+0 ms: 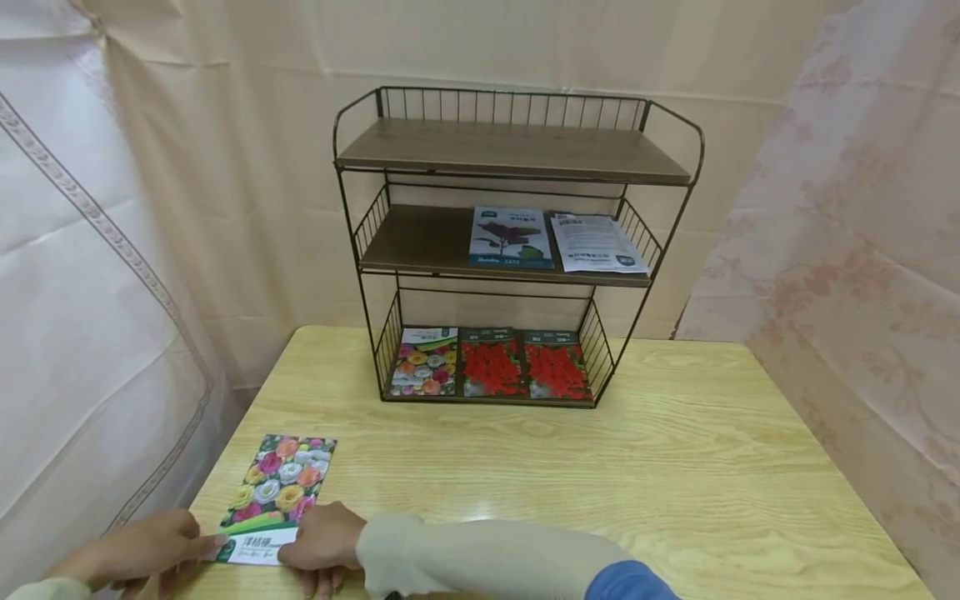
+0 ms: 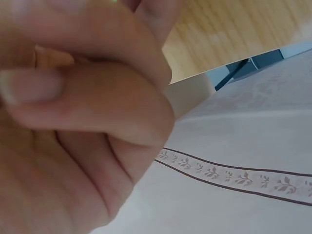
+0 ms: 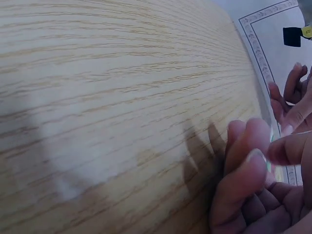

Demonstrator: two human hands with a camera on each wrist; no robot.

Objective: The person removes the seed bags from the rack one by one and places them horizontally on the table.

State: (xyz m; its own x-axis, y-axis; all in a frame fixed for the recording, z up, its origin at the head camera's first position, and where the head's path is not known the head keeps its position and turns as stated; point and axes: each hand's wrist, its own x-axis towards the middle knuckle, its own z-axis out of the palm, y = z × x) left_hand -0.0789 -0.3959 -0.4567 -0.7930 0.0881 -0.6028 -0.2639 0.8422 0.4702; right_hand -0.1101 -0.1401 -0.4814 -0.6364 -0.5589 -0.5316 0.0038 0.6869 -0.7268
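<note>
A seed packet (image 1: 277,492) printed with pink, yellow, orange and white blooms lies flat at the near left corner of the wooden table (image 1: 675,467), its bottom edge a white strip carrying a few dark characters too small to make out. The left hand (image 1: 138,550) pinches that strip's left corner between thumb and curled fingers, and the right hand (image 1: 322,537), reaching across in a beige sleeve with a blue cuff behind it, rests its bent fingers on the strip's right end. Behind them stands a three-tier wire rack (image 1: 517,250) with wooden boards. Its top shelf (image 1: 510,150) shows bare wood; the middle shelf holds a blue-bordered packet with a dark leafy plant (image 1: 512,237) and, just beside it, a white printed sheet (image 1: 597,243) whose text is unreadable. The bottom tier holds three packets side by side: a mixed-flower packet (image 1: 424,362) like the one on the table, then two red-flower packets (image 1: 525,367). The left wrist camera is filled almost wholly by folded fingers (image 2: 87,107) clamped on a pale card edge, with a strip of table and a white cloth with a leaf-pattern border (image 2: 234,175) beyond, which the head view shows only as drapery. The right wrist camera skims the wood grain, catching fingertips (image 3: 243,165) curled down against the tabletop and the other hand's fingers beyond.
</note>
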